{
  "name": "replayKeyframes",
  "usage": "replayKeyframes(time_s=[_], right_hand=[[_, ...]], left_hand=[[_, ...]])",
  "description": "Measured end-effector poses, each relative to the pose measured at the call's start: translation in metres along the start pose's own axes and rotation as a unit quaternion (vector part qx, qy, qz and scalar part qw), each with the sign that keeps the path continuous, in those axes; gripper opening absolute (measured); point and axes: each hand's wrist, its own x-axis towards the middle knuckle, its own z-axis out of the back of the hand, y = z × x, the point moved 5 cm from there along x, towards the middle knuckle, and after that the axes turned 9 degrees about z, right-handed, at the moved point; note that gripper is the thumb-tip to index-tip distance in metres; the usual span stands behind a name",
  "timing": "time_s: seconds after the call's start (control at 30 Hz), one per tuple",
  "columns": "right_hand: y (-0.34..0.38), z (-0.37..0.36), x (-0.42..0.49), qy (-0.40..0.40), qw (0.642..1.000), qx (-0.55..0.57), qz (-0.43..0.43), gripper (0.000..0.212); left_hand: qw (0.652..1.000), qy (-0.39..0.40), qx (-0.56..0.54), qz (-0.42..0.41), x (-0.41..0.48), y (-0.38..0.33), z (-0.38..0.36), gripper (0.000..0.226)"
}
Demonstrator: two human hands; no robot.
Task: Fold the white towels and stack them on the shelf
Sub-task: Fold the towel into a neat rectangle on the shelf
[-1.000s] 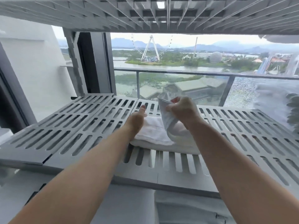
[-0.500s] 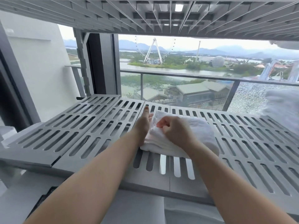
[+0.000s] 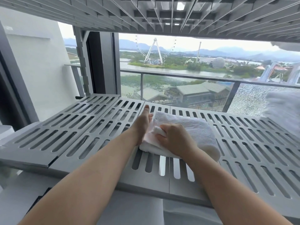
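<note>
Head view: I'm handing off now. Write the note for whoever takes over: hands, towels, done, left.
Left hand: flat, fingers straight, against the left edge of the folded towel.
Right hand: on top of that towel, pinching a bit of its cloth.
The towel lies on the grey shelf, about mid-width.
Done: this towel is folded and placed.
Left: release and smooth it; a second towel, blurred at far right, may need stacking.
</note>
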Motion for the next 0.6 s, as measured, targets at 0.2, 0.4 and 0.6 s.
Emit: replayKeyframes(time_s=[0.2, 0.4, 0.6], right_hand=[[0.01, 0.011, -0.007, -0.156, 0.988, 0.02, 0.01, 0.036], [0.025, -0.006, -0.003, 0.02, 0.999, 0.022, 0.032, 0.043], [-0.005, 0.021, 0.015, 0.082, 0.98, 0.117, -0.137, 0.029]], left_hand=[[0.994, 0.055, -0.095, -0.003, -0.017, -0.001, -0.009, 0.07], [0.994, 0.05, -0.092, -0.037, -0.016, -0.005, -0.008, 0.068], [0.984, 0.024, 0.149, -0.099, -0.014, -0.023, 0.004, 0.045]])
